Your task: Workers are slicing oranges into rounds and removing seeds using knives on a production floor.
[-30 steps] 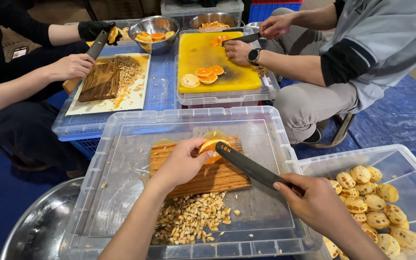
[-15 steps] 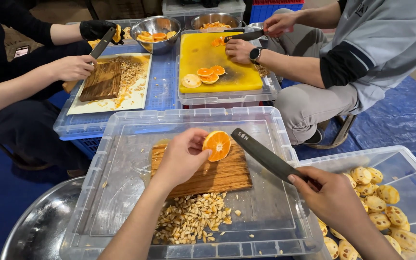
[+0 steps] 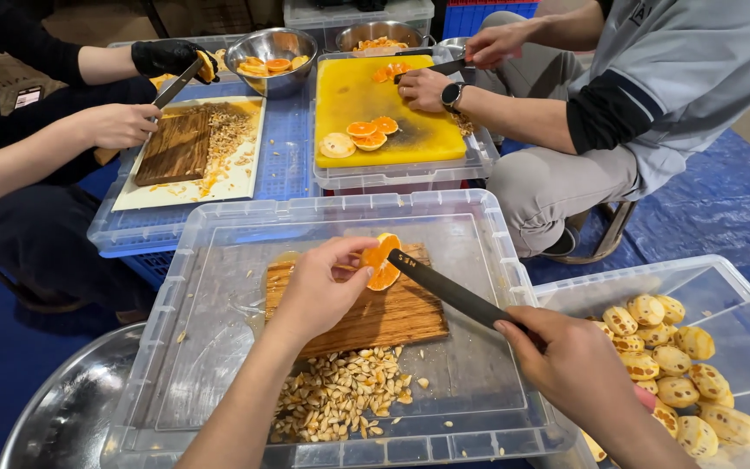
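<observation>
Left hand (image 3: 319, 291) pinched around a cut orange half (image 3: 382, 262), thumb and fingertips clamped on its rind, cut face turned toward the knife. Held just above the far edge of the wooden cutting board (image 3: 375, 317). Right hand (image 3: 566, 365) wrapped tight on the handle of a dark-bladed knife (image 3: 449, 288), off the right end of the board, blade slanting up and left, tip touching or almost touching the orange's cut face; cannot tell which. Hands well apart, joined only through blade and fruit.

Board lying on an upturned clear plastic bin lid (image 3: 219, 287). Just below the board's near edge, a heap of pale seeds (image 3: 340, 404). Right of the board, past the lid's rim, a clear bin (image 3: 740, 295) holding peeled yellow fruit pieces (image 3: 679, 365). Left of and below the board, the rim of a large steel bowl (image 3: 62, 417).

Beyond the board, a yellow cutting mat (image 3: 410, 122) with 3 or so orange slices (image 3: 368, 135), another person's 2 hands (image 3: 423, 87) working a knife at its far end. Up and left of the board, a second wooden board (image 3: 180, 148) on a white tray, scattered with seeds, with a bare hand (image 3: 119, 126) beside it and a black-gloved hand (image 3: 167, 56) holding a knife. Beyond that, a steel bowl of orange pieces (image 3: 273, 56).
</observation>
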